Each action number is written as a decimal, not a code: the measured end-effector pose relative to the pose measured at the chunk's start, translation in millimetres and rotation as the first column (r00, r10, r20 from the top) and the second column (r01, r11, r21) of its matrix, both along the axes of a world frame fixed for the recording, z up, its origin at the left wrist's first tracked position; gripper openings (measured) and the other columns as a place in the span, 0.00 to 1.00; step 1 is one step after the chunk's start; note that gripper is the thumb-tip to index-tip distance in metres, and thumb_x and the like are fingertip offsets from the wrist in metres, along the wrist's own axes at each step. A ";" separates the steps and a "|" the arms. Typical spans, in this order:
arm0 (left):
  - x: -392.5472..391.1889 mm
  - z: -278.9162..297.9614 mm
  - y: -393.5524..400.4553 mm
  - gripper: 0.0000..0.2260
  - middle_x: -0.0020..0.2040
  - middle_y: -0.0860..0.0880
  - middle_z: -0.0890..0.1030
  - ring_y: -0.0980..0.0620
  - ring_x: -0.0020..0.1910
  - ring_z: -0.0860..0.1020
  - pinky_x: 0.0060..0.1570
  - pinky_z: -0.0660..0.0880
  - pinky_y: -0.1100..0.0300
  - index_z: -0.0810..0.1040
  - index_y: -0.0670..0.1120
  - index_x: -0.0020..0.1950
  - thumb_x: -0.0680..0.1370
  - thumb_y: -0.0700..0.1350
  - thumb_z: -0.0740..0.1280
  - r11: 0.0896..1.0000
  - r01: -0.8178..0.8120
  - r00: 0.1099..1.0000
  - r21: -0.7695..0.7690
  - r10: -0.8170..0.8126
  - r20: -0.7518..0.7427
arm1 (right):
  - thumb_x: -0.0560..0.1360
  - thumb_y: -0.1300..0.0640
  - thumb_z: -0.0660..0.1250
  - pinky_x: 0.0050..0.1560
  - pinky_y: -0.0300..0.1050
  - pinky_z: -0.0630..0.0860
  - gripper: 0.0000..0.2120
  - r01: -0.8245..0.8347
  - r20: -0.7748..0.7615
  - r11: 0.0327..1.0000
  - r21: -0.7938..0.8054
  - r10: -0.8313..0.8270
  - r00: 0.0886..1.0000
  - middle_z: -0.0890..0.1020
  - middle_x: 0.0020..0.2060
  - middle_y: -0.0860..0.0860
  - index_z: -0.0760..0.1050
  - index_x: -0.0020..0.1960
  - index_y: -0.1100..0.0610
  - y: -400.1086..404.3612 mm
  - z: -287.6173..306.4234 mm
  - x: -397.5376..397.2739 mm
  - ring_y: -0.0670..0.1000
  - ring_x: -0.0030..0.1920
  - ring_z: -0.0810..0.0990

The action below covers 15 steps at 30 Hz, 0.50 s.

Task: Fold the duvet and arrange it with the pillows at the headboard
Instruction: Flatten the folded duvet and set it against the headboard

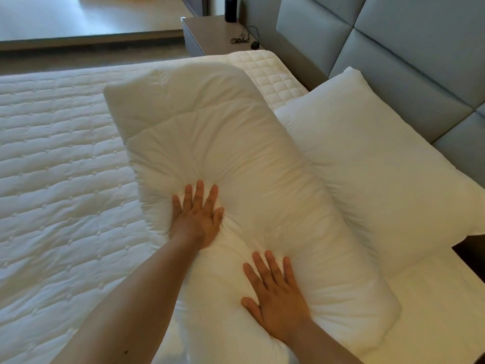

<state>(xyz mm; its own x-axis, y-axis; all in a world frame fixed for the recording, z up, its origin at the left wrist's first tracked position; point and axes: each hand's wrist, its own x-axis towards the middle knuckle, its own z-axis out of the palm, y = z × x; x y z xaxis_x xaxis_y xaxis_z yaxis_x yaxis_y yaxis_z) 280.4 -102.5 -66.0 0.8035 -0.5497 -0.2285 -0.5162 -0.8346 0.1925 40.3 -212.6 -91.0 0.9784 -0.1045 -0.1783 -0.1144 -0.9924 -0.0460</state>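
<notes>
Nearest the camera, the right hand (278, 303) lies flat on the near end of the folded duvet (223, 158), grip open, fingers spread, palm pressing into the padding with nothing grasped. A little further in, the left hand (198, 214) does the same, grip open and splayed, its palm sinking the soft fill so that creases fan out around it. The duvet is a long, thick, off-white bundle, puffy and stitched in panels, with rounded corners; it lies slantwise on the bed, its right edge touching and slightly overlapping the pillow (367, 158). That pillow is plump, smooth and a brighter white, leaning against the headboard (409, 56), which is padded in grey-green rectangular panels. Only one pillow can be made out. To the left the mattress (60, 164) is bare, its quilted cover showing rows of small tufts. Beyond the bed's far corner a brown nightstand (210, 35) carries a dark cylinder (231, 7) and a tangled black cable (244, 38). The folding looks done, and the step in hand seems to be flattening and settling the bundle. The next move likely calls for turning it square to the headboard and sliding it up beside the pillow, pushing evenly so the folds hold.
</notes>
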 end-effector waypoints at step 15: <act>9.1 -6.3 -14.7 0.29 0.81 0.48 0.41 0.44 0.79 0.41 0.75 0.41 0.39 0.38 0.55 0.79 0.80 0.62 0.42 0.995 0.012 1.000 0.098 -0.015 0.024 | 0.78 0.32 0.47 0.67 0.66 0.54 0.34 0.038 -0.150 0.998 0.049 -0.031 0.988 0.66 0.74 0.56 0.61 0.76 0.51 -5.5 -10.4 26.1 0.59 0.75 0.57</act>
